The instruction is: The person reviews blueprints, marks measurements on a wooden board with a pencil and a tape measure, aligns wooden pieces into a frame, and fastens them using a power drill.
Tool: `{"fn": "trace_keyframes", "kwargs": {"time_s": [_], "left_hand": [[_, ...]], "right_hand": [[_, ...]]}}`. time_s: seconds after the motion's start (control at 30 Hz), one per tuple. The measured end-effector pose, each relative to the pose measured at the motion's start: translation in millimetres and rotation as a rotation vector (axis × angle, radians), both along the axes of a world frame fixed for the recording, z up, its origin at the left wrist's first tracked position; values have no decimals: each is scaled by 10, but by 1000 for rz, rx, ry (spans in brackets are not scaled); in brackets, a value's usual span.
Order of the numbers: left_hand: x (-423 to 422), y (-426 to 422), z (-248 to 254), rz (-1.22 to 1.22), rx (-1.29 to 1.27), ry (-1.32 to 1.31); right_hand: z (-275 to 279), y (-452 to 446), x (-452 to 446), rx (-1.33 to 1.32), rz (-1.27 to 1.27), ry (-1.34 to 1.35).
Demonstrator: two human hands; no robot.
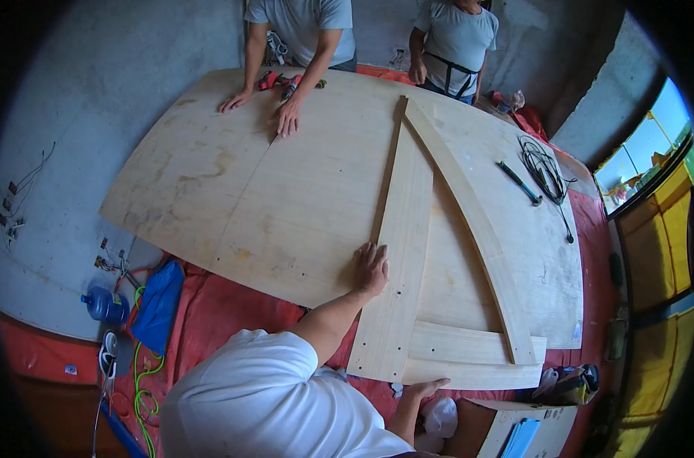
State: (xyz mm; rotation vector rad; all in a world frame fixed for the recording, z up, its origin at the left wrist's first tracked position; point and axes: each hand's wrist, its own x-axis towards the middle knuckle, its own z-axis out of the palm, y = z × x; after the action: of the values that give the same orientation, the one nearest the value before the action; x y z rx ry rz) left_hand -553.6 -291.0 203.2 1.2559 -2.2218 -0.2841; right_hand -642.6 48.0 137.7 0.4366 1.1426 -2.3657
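Note:
My left hand (371,269) lies on the left edge of a wide wooden plank (400,229), its fingers stretched out. Low in the view, my right hand (425,388) touches the front edge of a short crosswise board (469,374); most of its fingers are hidden. A narrow curved wooden strip (469,214) runs from the plank's top end down to the crosswise boards, forming a tall triangular shape. These pieces rest on a large plywood sheet (286,191). Several small dark holes or screw heads dot the plank.
Across the sheet, a co-worker's two hands (288,118) rest near red power tools (270,80). Another person (457,49) stands at the back. A hammer (521,183) and coiled black cable (544,169) lie right. A box (526,427) and green hose (142,397) are below.

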Motion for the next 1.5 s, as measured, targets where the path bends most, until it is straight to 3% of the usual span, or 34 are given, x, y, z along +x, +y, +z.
{"fn": "trace_keyframes", "kwargs": {"time_s": [0.33,0.53,1.5], "left_hand": [[-19,-5,-39,7,-3,-4],[-30,-5,-58,15,2,6],[-9,-6,-11,-15,67,7]], "right_hand": [[259,-93,64,146,-59,-18],[358,-129,104,81,-65,-39],[229,-52,69,144,-21,-55]]}}
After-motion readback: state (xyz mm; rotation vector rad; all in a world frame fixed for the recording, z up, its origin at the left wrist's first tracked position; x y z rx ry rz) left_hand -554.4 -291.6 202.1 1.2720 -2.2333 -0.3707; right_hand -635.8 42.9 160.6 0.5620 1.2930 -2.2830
